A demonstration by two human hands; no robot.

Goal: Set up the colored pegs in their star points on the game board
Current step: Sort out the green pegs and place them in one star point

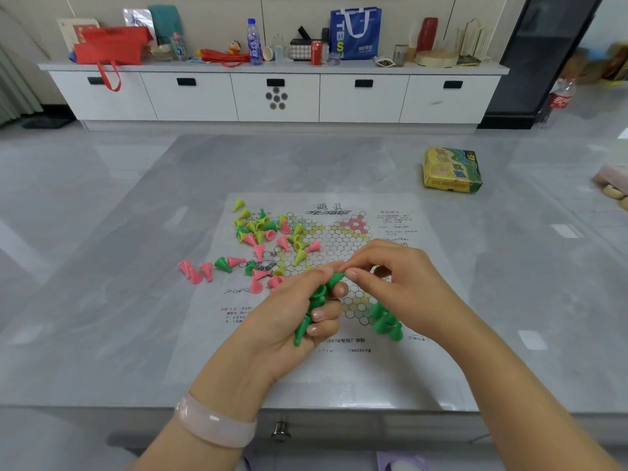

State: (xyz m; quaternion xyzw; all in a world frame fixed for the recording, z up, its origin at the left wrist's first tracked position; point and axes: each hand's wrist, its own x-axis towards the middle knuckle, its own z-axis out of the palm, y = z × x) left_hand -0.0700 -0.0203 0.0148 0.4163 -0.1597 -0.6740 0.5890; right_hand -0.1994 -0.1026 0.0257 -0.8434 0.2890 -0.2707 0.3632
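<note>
Holding green pegs (312, 312) bunched in curled left hand (289, 328); right hand (394, 277) fingertips pinching one peg's tip above game board (343, 239).

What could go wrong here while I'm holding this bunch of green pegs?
The left hand grips several green pegs loosely, so one may slip as the right hand pinches the top one. The right wrist hovers over the standing green pegs and might topple them. The thin board sheet may shift.
</note>
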